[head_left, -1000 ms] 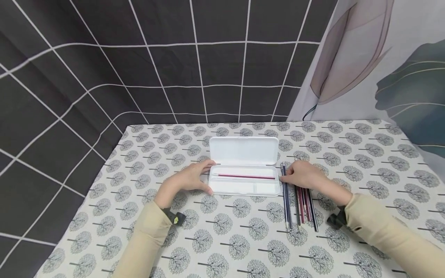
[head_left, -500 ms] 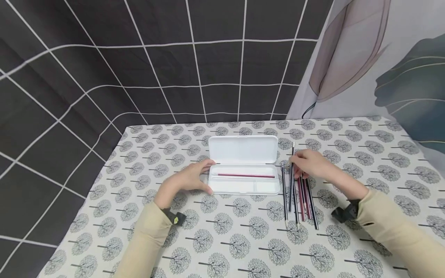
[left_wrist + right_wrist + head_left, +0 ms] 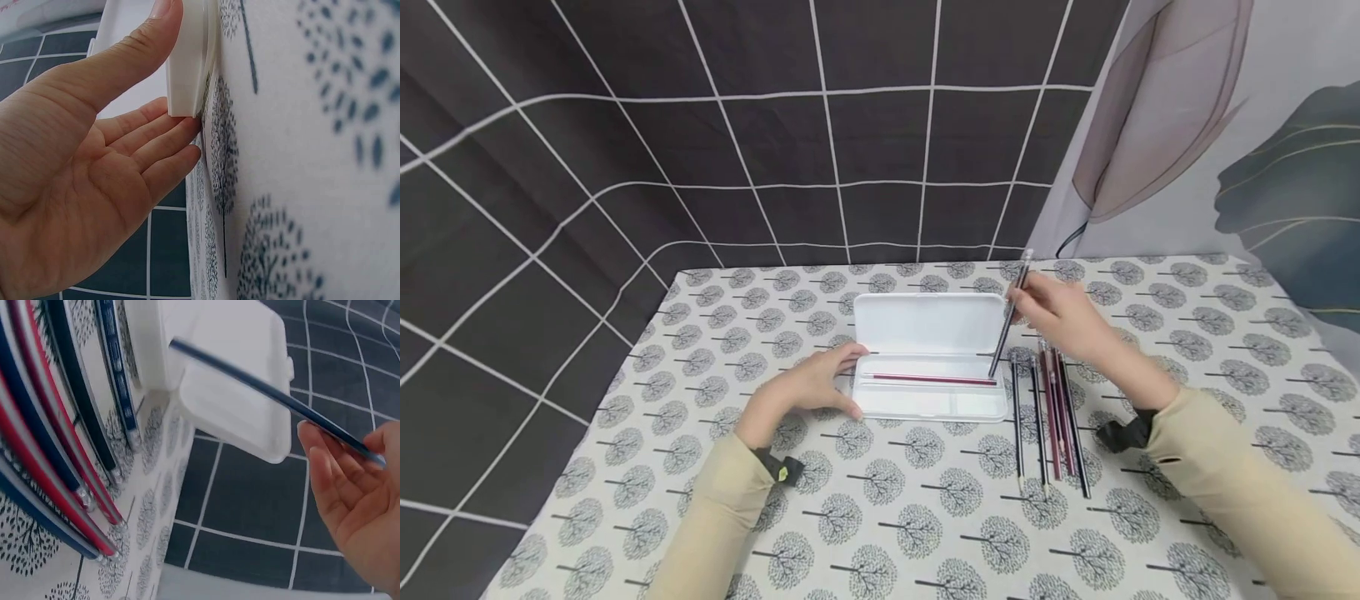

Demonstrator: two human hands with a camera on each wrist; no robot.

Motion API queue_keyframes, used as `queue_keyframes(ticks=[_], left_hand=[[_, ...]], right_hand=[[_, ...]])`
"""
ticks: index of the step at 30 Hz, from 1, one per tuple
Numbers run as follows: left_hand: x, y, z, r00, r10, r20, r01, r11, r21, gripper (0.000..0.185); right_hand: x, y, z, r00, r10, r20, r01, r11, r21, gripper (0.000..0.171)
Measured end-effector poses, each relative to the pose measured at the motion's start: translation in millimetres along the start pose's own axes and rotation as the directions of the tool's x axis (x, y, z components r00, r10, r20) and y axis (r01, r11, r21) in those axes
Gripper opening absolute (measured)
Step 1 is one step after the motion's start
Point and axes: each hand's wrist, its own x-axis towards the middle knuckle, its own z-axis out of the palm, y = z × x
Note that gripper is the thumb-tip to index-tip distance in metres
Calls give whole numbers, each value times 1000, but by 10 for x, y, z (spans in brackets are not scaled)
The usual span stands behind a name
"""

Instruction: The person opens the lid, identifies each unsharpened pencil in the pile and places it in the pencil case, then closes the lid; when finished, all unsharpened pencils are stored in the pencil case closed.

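Observation:
A white pencil case (image 3: pixel 902 405) lies with its lid (image 3: pixel 928 323) raised at the back. One dark red pencil (image 3: pixel 932 380) lies lengthwise inside it. My left hand (image 3: pixel 811 385) holds the case's left end, thumb at the front corner and fingers at the back; the left wrist view shows the case end (image 3: pixel 187 69) between them. Above the case's right side, my right hand (image 3: pixel 1063 321) pinches a dark pencil (image 3: pixel 1009 321) near its upper, eraser end. This pencil leans, its lower end over the back compartment near the red pencil's right end.
To the right of the case, several dark and red pencils (image 3: pixel 1049 417) lie side by side on the tree-patterned cloth (image 3: pixel 910 533). Their eraser ends point toward the back. A dark gridded curtain (image 3: pixel 880 137) hangs behind the table, with a leaf-patterned curtain (image 3: pixel 1180 150) at the right.
My right hand has lifted the dark pencil from the group, moved back and left, and tilted it over the case. The left hand has stayed on the case's end.

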Motion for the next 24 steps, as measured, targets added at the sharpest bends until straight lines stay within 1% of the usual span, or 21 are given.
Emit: queue_keyframes(ticks=[2,4,6,9,13,16,20,24], left_hand=[[-1,9,-1,1000,2,1,-2,1000,0,93],[-3,18,-3,1000,-2,1,2,1000,-5,93],[-8,24,-5,1000,-2,4,2,1000,-15,92],[-13,26,-8,1000,-5,8,6,1000,-23,93],[-17,20,-7,1000,-16,-3,16,1000,-19,94],[-24,11,-3,1000,-28,-6,27,999,-26,94],[-24,9,6,1000,-25,-1,25,998,-49,94],[-12,2,14,1000,-22,-2,22,998,-64,94]], right_hand=[[29,9,52,996,-91,13,91,995,-34,16],[55,30,99,989,-143,42,145,988,-49,11],[74,51,133,983,-165,84,169,984,-50,9],[87,68,183,972,-177,156,186,981,-45,13],[114,51,283,948,-203,244,216,976,-25,18],[149,8,387,930,-214,299,237,970,-44,20],[190,-72,480,910,-217,354,266,959,-97,24],[205,-124,531,895,-213,391,276,955,-113,21]])
